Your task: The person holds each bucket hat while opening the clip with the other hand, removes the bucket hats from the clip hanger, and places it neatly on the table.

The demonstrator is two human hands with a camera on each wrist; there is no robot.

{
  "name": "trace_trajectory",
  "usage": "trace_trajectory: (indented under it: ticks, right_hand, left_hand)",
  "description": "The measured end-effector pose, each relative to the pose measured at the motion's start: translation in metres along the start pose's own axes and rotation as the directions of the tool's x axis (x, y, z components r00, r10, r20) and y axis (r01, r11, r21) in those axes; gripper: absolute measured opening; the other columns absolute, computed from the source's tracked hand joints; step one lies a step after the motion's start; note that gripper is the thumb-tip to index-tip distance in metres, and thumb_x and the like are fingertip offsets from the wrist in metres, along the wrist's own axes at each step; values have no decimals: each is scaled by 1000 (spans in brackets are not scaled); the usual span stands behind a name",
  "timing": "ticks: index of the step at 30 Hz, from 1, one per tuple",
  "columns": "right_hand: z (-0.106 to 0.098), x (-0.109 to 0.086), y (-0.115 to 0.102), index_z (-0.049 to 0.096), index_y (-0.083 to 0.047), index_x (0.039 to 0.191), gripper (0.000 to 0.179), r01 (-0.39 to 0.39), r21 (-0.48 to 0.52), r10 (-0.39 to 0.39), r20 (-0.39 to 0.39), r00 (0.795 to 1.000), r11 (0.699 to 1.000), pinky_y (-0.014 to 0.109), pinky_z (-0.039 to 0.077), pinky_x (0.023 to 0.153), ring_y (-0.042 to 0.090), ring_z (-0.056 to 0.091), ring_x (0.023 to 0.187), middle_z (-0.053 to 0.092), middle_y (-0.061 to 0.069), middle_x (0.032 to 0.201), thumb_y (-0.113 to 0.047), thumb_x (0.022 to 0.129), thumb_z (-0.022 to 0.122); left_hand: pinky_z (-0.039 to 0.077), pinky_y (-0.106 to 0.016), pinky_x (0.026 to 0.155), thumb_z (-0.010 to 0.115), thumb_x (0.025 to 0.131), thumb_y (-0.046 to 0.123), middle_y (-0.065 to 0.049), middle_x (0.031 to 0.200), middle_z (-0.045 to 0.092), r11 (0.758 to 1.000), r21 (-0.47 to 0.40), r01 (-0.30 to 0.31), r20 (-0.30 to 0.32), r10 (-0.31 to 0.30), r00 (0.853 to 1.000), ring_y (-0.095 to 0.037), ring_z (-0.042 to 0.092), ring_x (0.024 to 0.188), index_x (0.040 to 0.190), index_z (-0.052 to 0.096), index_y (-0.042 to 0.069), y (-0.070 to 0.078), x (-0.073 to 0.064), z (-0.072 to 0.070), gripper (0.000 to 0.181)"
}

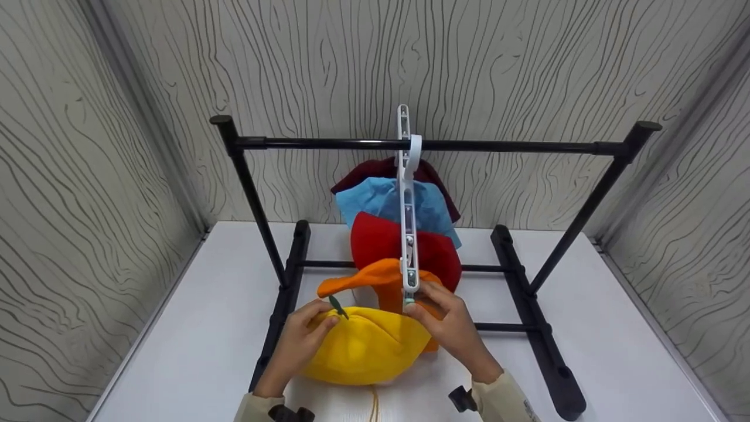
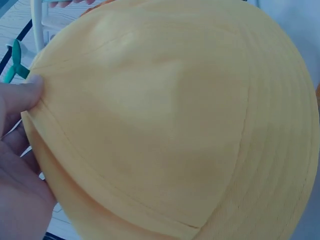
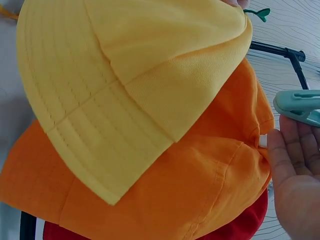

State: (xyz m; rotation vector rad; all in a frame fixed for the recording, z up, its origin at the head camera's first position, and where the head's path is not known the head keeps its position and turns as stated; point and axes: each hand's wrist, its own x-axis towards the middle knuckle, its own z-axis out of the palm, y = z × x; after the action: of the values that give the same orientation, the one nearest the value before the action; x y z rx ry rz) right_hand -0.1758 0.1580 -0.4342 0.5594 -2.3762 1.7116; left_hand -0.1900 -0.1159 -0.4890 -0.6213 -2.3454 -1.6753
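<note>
My left hand (image 1: 299, 337) pinches the crown of a yellow bucket hat (image 1: 366, 349) close to its small green sprout (image 1: 338, 307). In the left wrist view the hat's brim spreads to the right, and the thumb (image 2: 22, 95) presses the cloth. At the near end of a white multi-clip hanger (image 1: 408, 234), my right hand (image 1: 448, 322) grips a mint-green clip (image 3: 299, 106). Just behind the yellow hat an orange hat (image 3: 215, 170) hangs gathered at its top. The yellow hat's crown is apart from that clip.
Behind hang a red hat (image 1: 375, 243), a light blue hat (image 1: 366, 196) and a dark maroon hat (image 1: 354, 176). The hanger hooks over the bar (image 1: 328, 144) of a black rack, whose feet stand on a white table (image 1: 181, 328). A wood-patterned wall (image 1: 486, 70) rises behind.
</note>
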Motion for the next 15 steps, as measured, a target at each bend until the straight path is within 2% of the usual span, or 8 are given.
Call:
trace_trajectory:
  ticks: [4, 7, 15]
  right_hand:
    - [0, 0, 0, 56, -3, 132, 43, -5, 18, 5, 6, 1000, 1000, 27, 50, 97, 13, 61, 104, 63, 10, 120, -12, 91, 65]
    - [0, 1, 0, 57, -2, 131, 42, -9, 29, 8, 6, 1000, 1000, 31, 50, 97, 14, 61, 104, 62, 11, 120, -12, 90, 65]
    - [0, 1, 4, 57, -1, 131, 43, 6, 41, -6, 1, 1000, 999, 21, 48, 97, 8, 59, 105, 60, 13, 124, -10, 90, 66]
  left_hand:
    - [52, -18, 87, 62, 92, 19, -1, 97, 68, 1000, 2, 15, -6, -15, 1000, -9, 59, 88, 100, 67, 12, -1, -2, -9, 12]
    - [51, -17, 87, 63, 92, 19, 0, 97, 68, 999, 3, 52, -20, -52, 998, -8, 59, 88, 99, 67, 12, -2, -4, -14, 11]
    - [50, -14, 87, 64, 91, 15, 1, 96, 66, 994, 43, 98, -83, -94, 992, -7, 57, 87, 98, 67, 10, -4, -9, -29, 9]
